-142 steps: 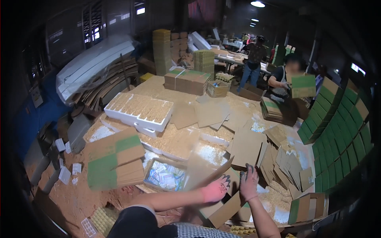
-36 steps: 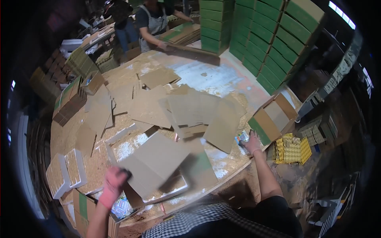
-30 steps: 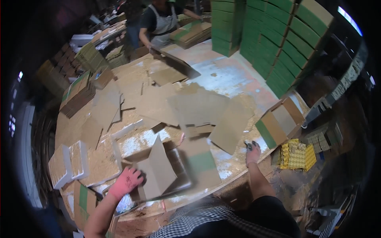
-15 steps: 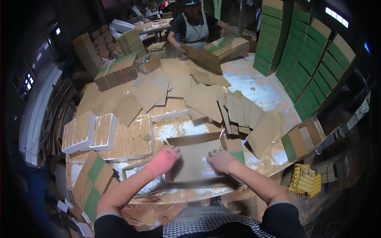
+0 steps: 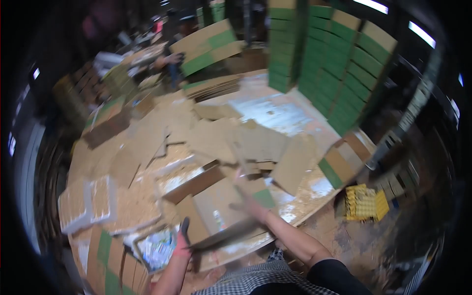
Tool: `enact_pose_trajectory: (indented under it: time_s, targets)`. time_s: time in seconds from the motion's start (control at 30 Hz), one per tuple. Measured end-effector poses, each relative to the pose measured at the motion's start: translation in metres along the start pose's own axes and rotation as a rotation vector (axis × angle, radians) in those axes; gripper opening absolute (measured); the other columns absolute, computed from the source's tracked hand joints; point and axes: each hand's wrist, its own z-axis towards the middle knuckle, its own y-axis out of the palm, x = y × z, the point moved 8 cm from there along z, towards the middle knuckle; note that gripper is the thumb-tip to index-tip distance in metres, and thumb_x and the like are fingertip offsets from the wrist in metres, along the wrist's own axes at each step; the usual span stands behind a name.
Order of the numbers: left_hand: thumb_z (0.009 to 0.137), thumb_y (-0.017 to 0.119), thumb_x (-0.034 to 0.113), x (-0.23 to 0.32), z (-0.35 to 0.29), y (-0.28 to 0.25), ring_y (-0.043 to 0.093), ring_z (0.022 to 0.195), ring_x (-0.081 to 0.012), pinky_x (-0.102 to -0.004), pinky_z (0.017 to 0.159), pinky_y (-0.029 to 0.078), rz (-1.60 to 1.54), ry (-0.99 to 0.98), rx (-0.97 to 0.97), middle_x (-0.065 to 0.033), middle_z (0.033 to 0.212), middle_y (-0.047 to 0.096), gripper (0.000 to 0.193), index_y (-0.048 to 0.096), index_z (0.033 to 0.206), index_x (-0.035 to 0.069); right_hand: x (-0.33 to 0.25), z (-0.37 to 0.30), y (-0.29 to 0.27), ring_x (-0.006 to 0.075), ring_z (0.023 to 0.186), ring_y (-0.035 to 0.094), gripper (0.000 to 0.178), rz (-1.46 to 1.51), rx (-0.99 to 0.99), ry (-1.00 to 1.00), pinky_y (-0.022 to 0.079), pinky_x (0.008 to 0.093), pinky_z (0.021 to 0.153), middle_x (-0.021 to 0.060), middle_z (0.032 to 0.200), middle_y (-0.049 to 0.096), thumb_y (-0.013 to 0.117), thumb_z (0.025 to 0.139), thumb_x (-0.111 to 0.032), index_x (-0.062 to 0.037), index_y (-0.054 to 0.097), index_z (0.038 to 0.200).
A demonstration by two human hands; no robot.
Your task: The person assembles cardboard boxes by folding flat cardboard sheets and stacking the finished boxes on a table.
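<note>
An open cardboard box [image 5: 194, 184] stands tilted before me near the table's front edge, a flat cardboard sheet [image 5: 221, 196] inside its bottom. My left hand [image 5: 182, 240], in a pink glove with dark fingertips, grips the box wall at its near left corner. Over the box's right side is my right hand [image 5: 251, 206], gloved too and blurred, its fingers apart. Whether that hand touches the cardboard, I cannot tell. Left of the box, a shallow tray [image 5: 155, 250] holds shiny blue and white packets.
Loose cardboard sheets [image 5: 211, 140] lie over the table's middle. White foam blocks [image 5: 102, 196] are at the left, flattened cartons [image 5: 105, 260] at the near left. Tall green carton stacks [image 5: 322, 64] rise at the right. Across the table, a person lifts a carton [image 5: 209, 46].
The view has swung to the right. The box has turned and tilted; my left hand has dropped to its near corner. The person opposite has raised a carton off the pile.
</note>
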Motion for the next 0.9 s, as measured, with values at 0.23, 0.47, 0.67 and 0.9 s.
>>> enact_pose_trajectory:
  time_s: [0.23, 0.47, 0.67, 0.9]
  targets:
    - [0.099, 0.047, 0.044, -0.112, 0.035, 0.22, 0.046, 0.13, -0.0298, -0.0448, 0.11, 0.037, 0.058, -0.28, -0.277, -0.0124, 0.143, 0.047, 0.06, 0.039, 0.144, 0.005, -0.01, -0.048, -0.335, 0.0335, 0.121, 0.054, 0.067, -0.281, 0.56, 0.077, 0.045, 0.0433, 0.098, 0.0223, 0.136, 0.053, 0.063, 0.087, -0.039, -0.0038, 0.044, 0.141]
    - [0.098, 0.05, 0.044, -0.332, 0.201, 0.432, 0.048, 0.125, -0.0275, -0.0406, 0.106, 0.039, 0.042, -0.581, -0.459, -0.0133, 0.138, 0.05, 0.058, 0.043, 0.14, 0.004, 0.121, -0.155, -0.654, 0.0375, 0.135, 0.039, 0.055, -1.151, 0.756, 0.638, 0.032, 0.0488, 0.111, 0.012, 0.143, 0.048, 0.058, 0.089, -0.034, -0.0108, 0.048, 0.137]
    - [0.094, 0.057, 0.045, -0.395, 0.317, 0.472, 0.052, 0.117, -0.0255, -0.0372, 0.1, 0.042, 0.352, -0.364, -0.393, -0.0147, 0.13, 0.054, 0.062, 0.044, 0.136, 0.002, 0.212, -0.147, -0.573, 0.0325, 0.122, 0.051, 0.033, -1.225, -0.118, 0.361, 0.03, 0.0474, 0.111, 0.0123, 0.124, 0.06, 0.044, 0.095, -0.032, -0.0144, 0.063, 0.116]
    - [0.084, 0.072, 0.046, -0.372, 0.315, 0.447, 0.055, 0.113, -0.0255, -0.0375, 0.098, 0.045, 0.925, 0.025, -0.106, -0.0184, 0.126, 0.055, 0.086, 0.029, 0.135, -0.008, 0.071, -0.261, -0.627, 0.0277, 0.134, 0.041, 0.051, -0.436, 1.083, -0.021, 0.029, 0.0345, 0.113, 0.0189, 0.144, 0.044, 0.043, 0.103, -0.029, 0.0044, 0.039, 0.141]
